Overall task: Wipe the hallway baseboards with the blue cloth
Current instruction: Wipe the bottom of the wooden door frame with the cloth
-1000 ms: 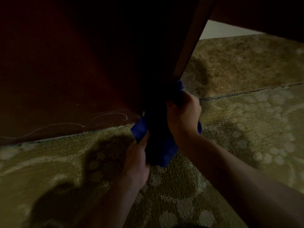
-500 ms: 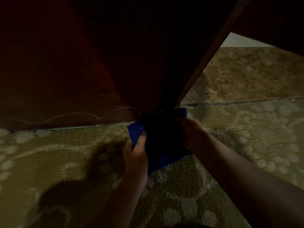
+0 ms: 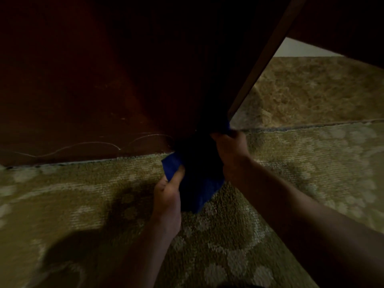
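The blue cloth (image 3: 199, 183) is stretched between both hands at the bottom corner of a dark reddish-brown wooden baseboard (image 3: 87, 125). My left hand (image 3: 169, 194) pinches the cloth's lower left edge with the thumb on top, just above the carpet. My right hand (image 3: 230, 150) grips the cloth's upper part and holds it against the corner where the wood meets the floor. The cloth's upper end is lost in shadow at the corner.
Green patterned carpet (image 3: 83, 204) covers the floor under my arms. A brown wooden edge (image 3: 261, 65) runs up and right from the corner. Beyond it lies mottled tan flooring (image 3: 311, 92), with a pale wall strip (image 3: 299, 49) at the back.
Both hands and the cloth have slid down the corner edge to its base at the carpet. My view has shifted left, so the corner sits further right.
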Demonstrator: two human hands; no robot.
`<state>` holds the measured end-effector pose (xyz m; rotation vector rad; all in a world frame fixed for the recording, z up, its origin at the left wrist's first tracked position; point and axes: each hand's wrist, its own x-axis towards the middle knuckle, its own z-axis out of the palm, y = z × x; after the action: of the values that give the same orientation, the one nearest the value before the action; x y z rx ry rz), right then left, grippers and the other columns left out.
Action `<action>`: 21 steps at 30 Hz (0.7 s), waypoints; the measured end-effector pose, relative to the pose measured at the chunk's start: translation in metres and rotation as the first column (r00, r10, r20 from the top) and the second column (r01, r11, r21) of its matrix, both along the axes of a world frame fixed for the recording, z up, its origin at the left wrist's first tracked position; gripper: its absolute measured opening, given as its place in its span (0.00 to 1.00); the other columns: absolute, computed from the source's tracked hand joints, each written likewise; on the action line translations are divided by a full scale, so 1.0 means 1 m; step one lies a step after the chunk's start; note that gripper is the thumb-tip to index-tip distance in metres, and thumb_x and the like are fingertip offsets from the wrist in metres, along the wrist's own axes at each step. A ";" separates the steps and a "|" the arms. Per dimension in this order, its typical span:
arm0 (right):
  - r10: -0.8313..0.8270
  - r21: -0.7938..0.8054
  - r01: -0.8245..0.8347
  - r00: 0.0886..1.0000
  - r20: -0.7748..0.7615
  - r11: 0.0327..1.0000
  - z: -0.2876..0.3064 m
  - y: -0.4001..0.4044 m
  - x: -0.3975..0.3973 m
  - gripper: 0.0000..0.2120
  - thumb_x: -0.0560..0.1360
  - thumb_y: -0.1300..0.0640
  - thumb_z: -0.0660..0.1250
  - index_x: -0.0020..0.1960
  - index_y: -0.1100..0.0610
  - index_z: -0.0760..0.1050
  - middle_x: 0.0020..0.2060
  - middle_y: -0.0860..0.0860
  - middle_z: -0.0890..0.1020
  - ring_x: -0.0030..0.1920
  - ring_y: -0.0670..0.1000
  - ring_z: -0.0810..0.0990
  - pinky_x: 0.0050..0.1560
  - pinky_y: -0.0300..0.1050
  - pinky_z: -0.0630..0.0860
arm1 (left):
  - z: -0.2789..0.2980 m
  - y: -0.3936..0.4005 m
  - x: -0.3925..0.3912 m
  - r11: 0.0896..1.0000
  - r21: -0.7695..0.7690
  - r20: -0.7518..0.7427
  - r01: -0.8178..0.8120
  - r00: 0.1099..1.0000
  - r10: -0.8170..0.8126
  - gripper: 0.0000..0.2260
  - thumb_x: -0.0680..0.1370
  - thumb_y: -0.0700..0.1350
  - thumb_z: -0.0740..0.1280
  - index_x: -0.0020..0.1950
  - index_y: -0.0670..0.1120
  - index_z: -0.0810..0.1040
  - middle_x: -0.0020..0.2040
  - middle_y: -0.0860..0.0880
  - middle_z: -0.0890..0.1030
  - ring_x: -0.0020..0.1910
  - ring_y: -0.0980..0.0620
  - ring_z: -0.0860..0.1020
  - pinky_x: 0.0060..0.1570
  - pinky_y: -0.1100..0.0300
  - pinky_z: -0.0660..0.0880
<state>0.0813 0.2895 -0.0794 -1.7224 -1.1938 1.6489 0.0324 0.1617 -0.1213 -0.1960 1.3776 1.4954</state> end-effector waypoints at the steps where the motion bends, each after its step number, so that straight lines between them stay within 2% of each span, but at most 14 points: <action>1: -0.007 -0.060 0.010 0.999 0.053 0.998 -0.004 0.001 -0.002 0.02 0.75 0.63 0.65 0.43 0.59 0.74 0.45 0.59 0.82 0.43 0.56 0.82 0.54 0.57 0.80 | 0.002 0.000 0.000 1.000 -0.009 0.016 -0.007 1.000 0.007 0.09 0.79 0.48 0.66 0.56 0.50 0.83 0.54 0.48 0.86 0.54 0.44 0.83 0.58 0.41 0.77; 2: -0.019 -0.094 0.028 0.996 0.089 0.995 -0.007 0.003 -0.005 0.00 0.75 0.63 0.63 0.46 0.60 0.73 0.44 0.58 0.80 0.44 0.56 0.81 0.56 0.57 0.79 | 0.002 0.001 0.000 1.000 -0.011 0.033 -0.020 0.999 0.020 0.08 0.79 0.48 0.66 0.55 0.51 0.83 0.54 0.48 0.86 0.54 0.44 0.83 0.58 0.42 0.77; 3: -0.034 -0.106 0.044 0.994 0.103 0.993 -0.005 0.004 -0.008 0.03 0.75 0.62 0.63 0.49 0.60 0.72 0.44 0.57 0.79 0.45 0.56 0.80 0.56 0.57 0.79 | 0.002 0.001 -0.001 0.999 -0.007 0.047 -0.035 0.998 0.036 0.07 0.79 0.47 0.66 0.54 0.51 0.83 0.54 0.48 0.86 0.54 0.44 0.83 0.58 0.42 0.78; 5: -0.047 -0.045 0.050 0.996 0.070 0.998 0.005 0.001 -0.009 0.06 0.73 0.59 0.65 0.46 0.61 0.73 0.42 0.57 0.81 0.46 0.57 0.82 0.53 0.57 0.80 | 0.002 0.000 -0.002 0.999 0.019 0.075 -0.046 0.996 0.044 0.06 0.78 0.47 0.66 0.52 0.53 0.82 0.54 0.49 0.85 0.54 0.45 0.83 0.57 0.43 0.77; 7: -0.018 0.186 0.013 1.000 0.025 0.982 0.019 0.000 -0.005 0.08 0.70 0.55 0.65 0.42 0.61 0.76 0.39 0.57 0.83 0.41 0.57 0.83 0.43 0.55 0.82 | 0.002 0.001 -0.004 0.997 0.072 0.095 -0.014 0.995 0.007 0.08 0.75 0.50 0.67 0.54 0.54 0.81 0.55 0.50 0.84 0.56 0.46 0.82 0.58 0.44 0.76; 8: 0.022 0.317 -0.025 1.000 0.012 0.948 0.027 -0.001 -0.002 0.10 0.69 0.54 0.65 0.41 0.62 0.76 0.36 0.57 0.82 0.38 0.57 0.83 0.38 0.53 0.79 | 0.003 0.002 -0.004 0.996 0.089 0.104 0.015 0.994 -0.025 0.12 0.74 0.51 0.66 0.56 0.55 0.79 0.57 0.51 0.83 0.57 0.47 0.81 0.58 0.45 0.75; 10: 0.120 0.462 -0.134 0.991 0.060 0.877 0.029 -0.003 0.004 0.10 0.71 0.54 0.64 0.41 0.63 0.75 0.34 0.56 0.81 0.35 0.56 0.81 0.34 0.51 0.76 | 0.001 0.004 0.000 0.993 0.107 0.145 0.044 0.988 -0.059 0.14 0.75 0.49 0.65 0.60 0.53 0.78 0.57 0.51 0.83 0.57 0.49 0.81 0.53 0.49 0.76; 11: 0.154 0.450 -0.193 0.981 0.121 0.872 0.021 -0.003 0.006 0.09 0.72 0.54 0.64 0.42 0.61 0.76 0.36 0.56 0.82 0.37 0.56 0.82 0.36 0.52 0.77 | 0.000 0.005 0.002 0.994 0.104 0.158 0.043 0.986 -0.059 0.13 0.77 0.47 0.63 0.61 0.51 0.78 0.56 0.50 0.84 0.55 0.49 0.81 0.51 0.50 0.77; 13: 0.165 0.307 -0.231 0.960 0.226 0.923 -0.001 -0.001 0.010 0.06 0.74 0.57 0.64 0.45 0.58 0.77 0.40 0.55 0.83 0.44 0.60 0.83 0.43 0.53 0.78 | -0.001 0.004 0.006 0.998 0.060 0.151 0.018 0.988 -0.026 0.11 0.80 0.45 0.62 0.60 0.49 0.78 0.55 0.48 0.84 0.53 0.47 0.82 0.48 0.50 0.78; 15: 0.138 0.141 -0.191 0.938 0.318 0.971 -0.013 0.003 0.013 0.07 0.75 0.59 0.62 0.48 0.59 0.77 0.42 0.57 0.81 0.49 0.63 0.81 0.43 0.50 0.73 | 0.003 0.001 0.011 0.999 -0.035 0.052 -0.001 0.999 0.003 0.07 0.81 0.44 0.62 0.54 0.49 0.80 0.51 0.48 0.84 0.50 0.46 0.82 0.50 0.49 0.78; 17: 0.188 0.043 -0.211 0.933 0.307 0.977 -0.015 0.006 0.006 0.11 0.76 0.59 0.62 0.55 0.62 0.77 0.46 0.58 0.81 0.48 0.59 0.80 0.42 0.47 0.73 | 0.011 -0.002 0.012 0.988 -0.136 -0.127 -0.077 0.990 0.060 0.07 0.81 0.45 0.64 0.45 0.48 0.79 0.43 0.48 0.82 0.46 0.44 0.81 0.50 0.47 0.76; 19: 0.248 0.049 -0.271 0.929 0.274 0.961 -0.007 -0.001 -0.004 0.12 0.75 0.58 0.64 0.57 0.60 0.76 0.45 0.55 0.79 0.44 0.55 0.79 0.39 0.43 0.74 | 0.023 -0.007 0.006 0.959 -0.165 -0.300 -0.230 0.938 0.173 0.10 0.80 0.46 0.67 0.39 0.49 0.74 0.37 0.50 0.76 0.38 0.47 0.76 0.43 0.51 0.72; 21: 0.271 0.115 -0.311 0.922 0.277 0.943 -0.002 -0.011 -0.010 0.13 0.76 0.58 0.64 0.59 0.59 0.76 0.47 0.56 0.80 0.47 0.57 0.80 0.43 0.46 0.76 | 0.031 -0.007 -0.007 0.956 -0.135 -0.323 -0.261 0.924 0.206 0.12 0.80 0.45 0.66 0.38 0.55 0.70 0.38 0.54 0.73 0.36 0.54 0.72 0.41 0.55 0.70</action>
<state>0.0711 0.2786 -0.0814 -1.7638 -1.7300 1.4688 0.0258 0.1546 -0.0900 -0.2556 1.7901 1.6513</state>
